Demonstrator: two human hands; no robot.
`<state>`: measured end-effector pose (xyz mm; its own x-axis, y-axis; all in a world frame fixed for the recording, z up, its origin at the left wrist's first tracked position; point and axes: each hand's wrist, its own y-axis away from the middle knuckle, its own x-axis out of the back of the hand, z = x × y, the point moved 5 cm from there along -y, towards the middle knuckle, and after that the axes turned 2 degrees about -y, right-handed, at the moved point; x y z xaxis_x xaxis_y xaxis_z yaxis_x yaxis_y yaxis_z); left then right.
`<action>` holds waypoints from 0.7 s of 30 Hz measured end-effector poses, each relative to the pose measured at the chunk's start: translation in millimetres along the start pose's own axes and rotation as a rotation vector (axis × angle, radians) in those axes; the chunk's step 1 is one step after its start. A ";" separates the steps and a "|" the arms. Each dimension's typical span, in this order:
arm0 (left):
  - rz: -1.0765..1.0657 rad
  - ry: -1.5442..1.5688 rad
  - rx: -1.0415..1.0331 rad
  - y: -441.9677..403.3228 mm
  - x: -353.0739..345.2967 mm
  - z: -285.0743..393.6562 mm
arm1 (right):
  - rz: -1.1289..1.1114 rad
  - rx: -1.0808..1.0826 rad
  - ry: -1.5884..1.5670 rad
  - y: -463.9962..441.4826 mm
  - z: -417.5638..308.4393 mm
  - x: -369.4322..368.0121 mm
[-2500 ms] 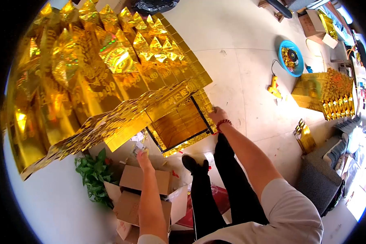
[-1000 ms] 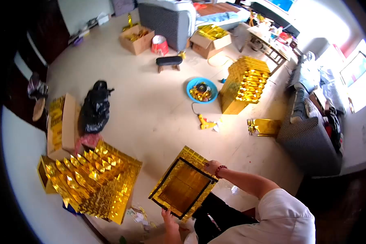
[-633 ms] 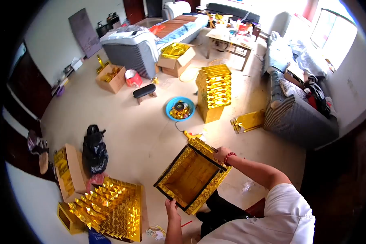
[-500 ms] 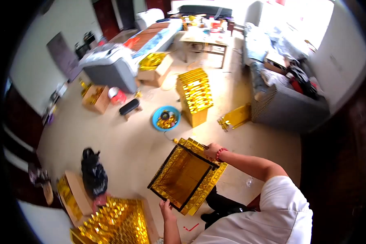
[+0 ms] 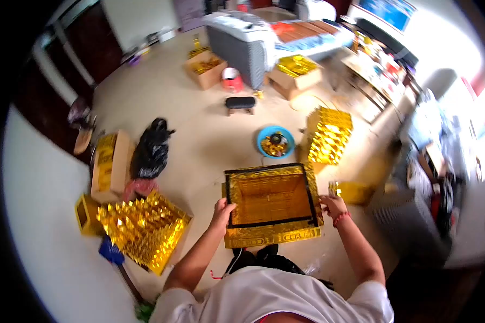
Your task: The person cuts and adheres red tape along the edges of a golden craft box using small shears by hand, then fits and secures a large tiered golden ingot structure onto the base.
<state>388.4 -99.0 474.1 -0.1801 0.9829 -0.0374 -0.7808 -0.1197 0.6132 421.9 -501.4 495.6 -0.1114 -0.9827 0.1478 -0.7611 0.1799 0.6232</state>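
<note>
A gold box with black tape round its open top hangs in front of my body, its hollow inside facing up toward me. On its left side my left hand grips the wall, thumb over the taped edge. My right hand, with a red bead bracelet at the wrist, is closed on the right side of the same box. Past its far edge stands a blue basin with gold scraps and a black roll inside.
A gold pleated piece lies at the lower left, near a cardboard box and black bag. Another gold structure, a small stool, a patterned sofa and a cluttered table stand farther off.
The gold box has come away from the pleated gold piece and turned roughly level before me. Both my hands have stayed on its sides lately, and my view has swung about the room.
</note>
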 end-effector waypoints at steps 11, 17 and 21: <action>0.045 0.058 -0.293 -52.1 18.2 91.3 | 0.051 0.129 -0.079 -22.1 -101.0 -37.5; 0.207 0.204 -0.337 -73.3 51.0 130.0 | -0.034 0.217 -0.095 -64.6 -144.9 -81.7; 0.219 0.122 -0.337 -60.4 74.1 171.5 | -0.107 0.223 -0.076 -95.1 -179.6 -115.3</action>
<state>524.8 5.1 569.7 -0.4174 0.9078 -0.0405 -0.8646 -0.3829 0.3254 621.9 -397.5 557.3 -0.0644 -0.9976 0.0268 -0.8924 0.0696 0.4459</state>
